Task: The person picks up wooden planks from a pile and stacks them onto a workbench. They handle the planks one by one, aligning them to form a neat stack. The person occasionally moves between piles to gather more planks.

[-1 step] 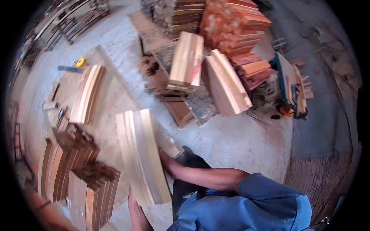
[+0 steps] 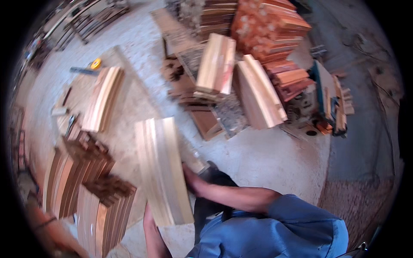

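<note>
My right hand and left hand flank curved-plank bundle, presumably keeping layers together; fingers hidden, I can't tell closure; dark-ended plank stack left of bundle

From head height, the left fisheye faces down, near the blue shirt, farther from the workshop floor.

The person wears a blue, short-sleeved cloth shirt with soft folds. Below it, black cloth trousers are partly seen.
</note>
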The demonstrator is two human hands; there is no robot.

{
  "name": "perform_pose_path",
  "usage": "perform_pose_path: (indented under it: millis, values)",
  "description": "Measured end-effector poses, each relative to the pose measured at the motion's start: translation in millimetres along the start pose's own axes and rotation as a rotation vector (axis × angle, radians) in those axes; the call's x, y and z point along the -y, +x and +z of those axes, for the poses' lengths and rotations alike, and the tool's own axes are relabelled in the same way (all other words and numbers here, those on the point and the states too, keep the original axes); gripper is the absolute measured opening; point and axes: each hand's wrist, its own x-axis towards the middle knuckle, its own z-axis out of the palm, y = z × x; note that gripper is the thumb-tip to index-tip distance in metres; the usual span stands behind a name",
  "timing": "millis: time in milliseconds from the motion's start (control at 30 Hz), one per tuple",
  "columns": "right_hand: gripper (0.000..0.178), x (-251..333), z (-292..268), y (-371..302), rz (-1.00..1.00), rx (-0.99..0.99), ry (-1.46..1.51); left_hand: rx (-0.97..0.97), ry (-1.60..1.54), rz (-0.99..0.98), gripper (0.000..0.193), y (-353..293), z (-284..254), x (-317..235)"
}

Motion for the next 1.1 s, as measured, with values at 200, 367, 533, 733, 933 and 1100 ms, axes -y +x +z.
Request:
perform_pose_path:
  millis: [200,367,533,733,933,1100]
  values:
    - [0.065,7.1,1.1,-4.0,-0.059,0.117,0.035,0.008,-0.114,0.020,0.050,18.3,23.4,-19.1]
    - [0.054,43.2,30.8,-33.8,-0.109,0.027,-0.033,0.023,-0.316,-0.015,0.052,28.2,48.6,-32.0]
    - [0.055,33.9,16.5,-32.7,-0.080,0.069,0.074,0.143,-0.137,0.076,0.054,37.3,50.7,-29.7]
    - [0.052,55.9,14.7,-34.0,0.075,0.066,-0.025,0.077,0.007,0.200,0.055,29.8,50.1,14.4]
    - [0.062,107.5,42.1,-9.2,0.179,0.110,-0.304,0.022,-0.076,0.260,0.058,34.0,72.4,-12.0]
    - [0.063,103.1,30.0,42.5,0.114,0.267,-0.281,-0.117,-0.263,0.530,0.065,95.6,79.3,7.0]
